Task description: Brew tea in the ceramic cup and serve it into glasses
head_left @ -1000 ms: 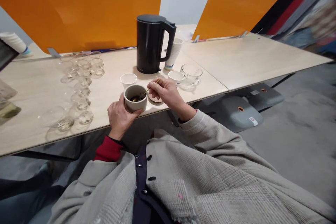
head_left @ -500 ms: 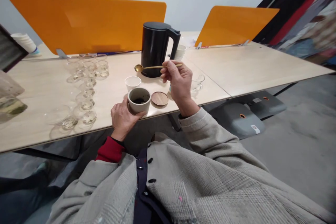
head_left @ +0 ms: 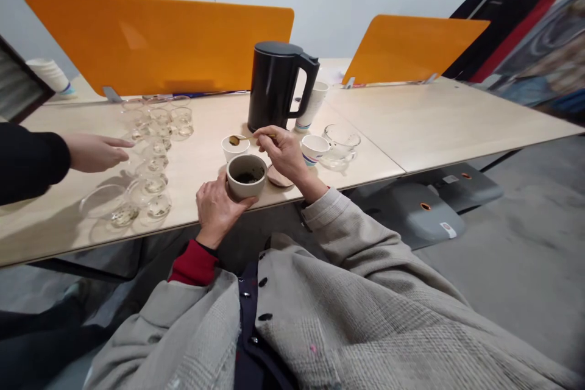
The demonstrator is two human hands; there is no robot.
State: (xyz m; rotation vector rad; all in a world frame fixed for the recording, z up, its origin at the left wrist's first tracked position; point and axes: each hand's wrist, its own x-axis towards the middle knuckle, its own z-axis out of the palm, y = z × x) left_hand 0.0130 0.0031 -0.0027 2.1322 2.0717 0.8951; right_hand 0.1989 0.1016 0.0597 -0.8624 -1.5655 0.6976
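My left hand (head_left: 220, 208) is wrapped round a grey-beige canister (head_left: 247, 187) at the table's front edge. Dark loose bits that look like tea leaves lie inside it. Between the fingers of my right hand (head_left: 284, 154) is the handle of a gold spoon (head_left: 234, 141). The spoon's bowl is over the mouth of a white paper cup (head_left: 236, 152) just behind the canister; whether it touches the cup I cannot tell. Partly hidden under my right hand lies a round wooden lid (head_left: 278, 178).
A black kettle (head_left: 274, 88) stands behind the cups. Right of my hand are another paper cup (head_left: 315, 147), a glass cup (head_left: 340, 143) and stacked paper cups (head_left: 313, 108). Several small glasses (head_left: 158, 186) stand left, with another person's hand (head_left: 98, 151) beside them. Orange dividers (head_left: 159, 42) line the back.
My right hand has lowered the spoon from in front of the kettle to the paper cup. Another person's hand has come in from the left; the glass pitcher there is out of view.
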